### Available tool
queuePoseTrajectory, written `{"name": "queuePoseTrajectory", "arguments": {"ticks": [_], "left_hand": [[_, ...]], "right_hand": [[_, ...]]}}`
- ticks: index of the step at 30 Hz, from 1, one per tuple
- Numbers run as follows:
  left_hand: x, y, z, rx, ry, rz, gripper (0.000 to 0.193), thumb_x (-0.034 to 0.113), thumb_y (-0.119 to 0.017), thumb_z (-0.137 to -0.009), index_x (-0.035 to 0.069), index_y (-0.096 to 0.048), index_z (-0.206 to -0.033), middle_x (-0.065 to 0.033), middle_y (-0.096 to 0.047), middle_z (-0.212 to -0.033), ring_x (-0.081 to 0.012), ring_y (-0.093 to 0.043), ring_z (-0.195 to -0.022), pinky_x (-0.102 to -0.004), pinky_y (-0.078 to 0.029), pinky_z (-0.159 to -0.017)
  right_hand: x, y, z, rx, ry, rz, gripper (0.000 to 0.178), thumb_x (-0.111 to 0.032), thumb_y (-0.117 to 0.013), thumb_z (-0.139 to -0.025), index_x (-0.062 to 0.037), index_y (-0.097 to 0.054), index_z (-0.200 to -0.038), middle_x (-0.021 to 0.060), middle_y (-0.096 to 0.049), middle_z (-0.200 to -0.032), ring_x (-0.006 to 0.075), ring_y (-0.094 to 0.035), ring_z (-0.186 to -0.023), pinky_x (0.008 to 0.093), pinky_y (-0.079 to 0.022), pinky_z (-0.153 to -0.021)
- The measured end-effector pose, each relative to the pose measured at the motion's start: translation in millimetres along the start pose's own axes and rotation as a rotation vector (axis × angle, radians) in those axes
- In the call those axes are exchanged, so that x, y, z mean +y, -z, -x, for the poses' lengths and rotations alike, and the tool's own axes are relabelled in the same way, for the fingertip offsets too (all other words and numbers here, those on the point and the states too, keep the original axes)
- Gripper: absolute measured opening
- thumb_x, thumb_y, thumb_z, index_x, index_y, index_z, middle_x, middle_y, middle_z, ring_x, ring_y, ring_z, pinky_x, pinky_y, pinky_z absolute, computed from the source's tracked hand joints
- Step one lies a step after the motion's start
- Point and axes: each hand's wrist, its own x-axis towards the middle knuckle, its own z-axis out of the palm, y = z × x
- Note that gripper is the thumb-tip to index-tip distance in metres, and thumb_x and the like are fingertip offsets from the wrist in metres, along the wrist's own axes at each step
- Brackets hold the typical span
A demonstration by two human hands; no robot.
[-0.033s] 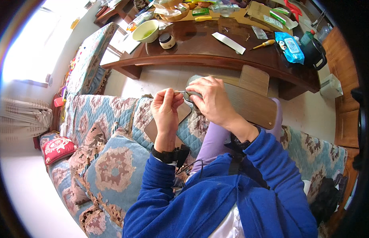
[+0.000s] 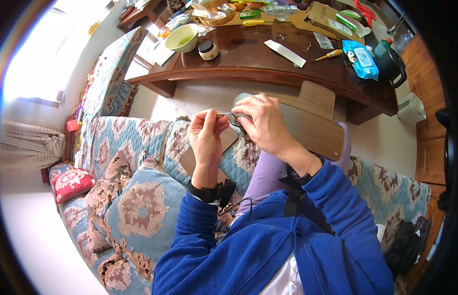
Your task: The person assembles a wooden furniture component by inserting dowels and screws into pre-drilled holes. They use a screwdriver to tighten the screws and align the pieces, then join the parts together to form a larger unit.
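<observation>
My left hand (image 2: 207,137) is closed, thumb and fingertips pinching one end of a thin metal rod (image 2: 223,113). At the rod's other end, my right hand (image 2: 269,129) is closed over a dark grey, curved piece (image 2: 244,117); the fingers hide most of it, and its kind cannot be made out. The two hands are a small gap apart, with the rod spanning it. Beneath my right hand and wrist, a brown wood-grain board (image 2: 315,132) with rounded corners lies across my lap. A smaller matching board (image 2: 316,100) adjoins its far edge. Another brown panel (image 2: 188,161) lies behind my left wrist.
Ahead stands a dark wooden table (image 2: 229,54) bearing a pale green bowl (image 2: 182,38), a jar (image 2: 208,50), a white strip (image 2: 285,53), a yellow-handled screwdriver (image 2: 328,55), a blue wipes pack (image 2: 360,60) and a black mug (image 2: 391,67). Cushions (image 2: 142,209) cover the sofa at left.
</observation>
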Motion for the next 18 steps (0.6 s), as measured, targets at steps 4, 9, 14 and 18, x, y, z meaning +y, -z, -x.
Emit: {"name": "queuePoseTrajectory", "arguments": {"ticks": [4, 9, 14, 18], "left_hand": [[1.0, -0.4, -1.1, 0.014, 0.008, -0.029, 0.012, 0.014, -0.066, -0.1, 0.002, -0.064, -0.102, -0.0108, -0.073, -0.088, -0.0166, -0.072, -0.076, -0.0276, -0.061, -0.068], [4.7, -4.1, -3.5, 0.046, 0.056, -0.06, 0.018, 0.019, -0.062, -0.103, 0.0, -0.065, -0.104, -0.0128, -0.073, -0.089, -0.0172, -0.072, -0.075, -0.028, -0.061, -0.068], [7.4, -1.9, 1.5, 0.148, 0.088, 0.114, 0.035, 0.032, -0.054, -0.106, -0.001, -0.065, -0.102, -0.0122, -0.071, -0.083, -0.0185, -0.071, -0.07, -0.0288, -0.06, -0.064], [-0.5, 0.5, 9.1, 0.116, 0.077, -0.002, 0.037, 0.034, -0.056, -0.106, -0.001, -0.065, -0.097, -0.0083, -0.067, -0.076, -0.0158, -0.065, -0.061, -0.0275, -0.055, -0.056]], "right_hand": [[2.9, -3.1, -5.3, 0.014, -0.015, -0.034, 0.012, -0.014, -0.072, -0.085, -0.0103, -0.077, -0.095, 0.0046, -0.073, -0.101, 0.0262, -0.062, -0.104, 0.0404, -0.041, -0.094], [0.9, -4.5, -13.1, -0.006, -0.042, -0.021, 0.008, -0.016, -0.072, -0.086, -0.011, -0.076, -0.091, 0.0031, -0.073, -0.097, 0.0253, -0.061, -0.1, 0.0398, -0.041, -0.093], [-0.8, -6.3, -13.3, -0.002, -0.005, -0.029, 0.007, -0.015, -0.073, -0.085, -0.0108, -0.075, -0.089, 0.0034, -0.072, -0.094, 0.0253, -0.061, -0.097, 0.0405, -0.041, -0.091], [1.5, -8.3, -12.4, 0.011, 0.031, -0.018, 0.006, -0.017, -0.072, -0.084, -0.0124, -0.075, -0.087, 0.004, -0.071, -0.094, 0.0262, -0.061, -0.098, 0.0422, -0.042, -0.088]]}}
